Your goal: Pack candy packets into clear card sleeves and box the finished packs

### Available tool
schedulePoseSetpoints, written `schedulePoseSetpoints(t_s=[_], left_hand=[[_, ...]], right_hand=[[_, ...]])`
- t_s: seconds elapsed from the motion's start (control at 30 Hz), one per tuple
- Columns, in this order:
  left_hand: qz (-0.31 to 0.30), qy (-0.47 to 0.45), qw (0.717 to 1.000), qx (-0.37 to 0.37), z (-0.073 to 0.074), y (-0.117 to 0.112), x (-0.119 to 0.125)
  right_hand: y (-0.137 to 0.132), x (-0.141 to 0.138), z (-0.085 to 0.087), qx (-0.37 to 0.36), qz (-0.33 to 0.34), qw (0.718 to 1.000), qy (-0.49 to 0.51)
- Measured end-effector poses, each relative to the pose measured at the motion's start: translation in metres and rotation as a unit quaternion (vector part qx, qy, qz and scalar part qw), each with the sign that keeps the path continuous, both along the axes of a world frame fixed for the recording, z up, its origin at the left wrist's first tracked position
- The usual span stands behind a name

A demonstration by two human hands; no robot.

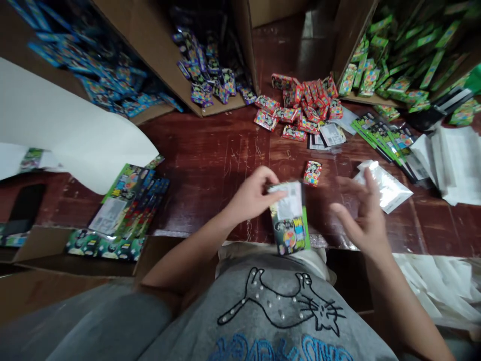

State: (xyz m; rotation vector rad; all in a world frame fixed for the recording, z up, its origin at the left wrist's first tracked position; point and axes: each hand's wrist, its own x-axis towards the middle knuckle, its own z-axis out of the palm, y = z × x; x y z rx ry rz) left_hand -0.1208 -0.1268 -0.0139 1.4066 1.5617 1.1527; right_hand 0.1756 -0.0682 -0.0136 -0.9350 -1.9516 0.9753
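Since the left hand (254, 196) pinches the packet (290, 225) only by its far end, it could slip, the blurred right hand (363, 220) seemingly spread and empty.

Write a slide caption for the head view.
Left hand holds a printed packet; open right hand near a small red box on the table.

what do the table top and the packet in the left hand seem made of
Table top: probably wood with a glossy dark red coating, going by its scratches and reflections. Packet in the left hand: perhaps smooth printed plastic or card, from its colourful graphics; blur leaves that open.
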Motion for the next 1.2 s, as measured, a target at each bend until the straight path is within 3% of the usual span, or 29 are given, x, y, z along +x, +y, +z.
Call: schedulePoseSetpoints(t_s=[0.1, 0.2, 0.33, 0.4, 0.53, 0.57, 0.67, 0.73, 0.97, 1.2], left_hand=[[0.146, -0.076, 0.986, 0.031, -0.007, -0.015, -0.031], [0.162, -0.142, 0.976, 0.031, -0.022, -0.036, -0.033], [0.164, -0.149, 0.975, 0.008, -0.04, -0.065, -0.016], [0.129, -0.107, 0.986, -0.014, -0.042, -0.072, -0.014], [0.015, -0.108, 0.993, -0.044, -0.037, -0.06, -0.012], [0.012, -0.125, 0.992, -0.034, -0.036, -0.053, -0.011], [0.032, -0.151, 0.988, 0.008, -0.036, -0.038, -0.006], [0.024, -0.162, 0.986, 0.025, -0.04, -0.035, -0.005], [-0.068, -0.192, 0.979, 0.022, -0.055, -0.042, -0.014], [-0.084, -0.187, 0.979, -0.013, -0.045, -0.039, -0.034]], right_hand=[[-0.006, -0.006, -0.017, -0.049, -0.061, 0.989, 0.122], [-0.013, -0.039, -0.033, -0.12, -0.054, 0.976, 0.171], [-0.011, -0.078, -0.036, -0.128, -0.114, 0.963, 0.207], [-0.005, -0.083, -0.03, -0.139, -0.074, 0.968, 0.196], [0.01, -0.087, -0.02, -0.155, 0.13, 0.975, 0.092], [0.011, -0.089, -0.019, -0.131, 0.13, 0.98, 0.078], [0.01, -0.096, -0.022, -0.034, 0.015, 0.994, 0.107], [0.005, -0.099, -0.027, -0.013, -0.017, 0.991, 0.131], [-0.01, -0.103, -0.038, -0.104, 0.055, 0.989, 0.095], [-0.02, -0.118, -0.041, -0.156, -0.021, 0.978, 0.139]])
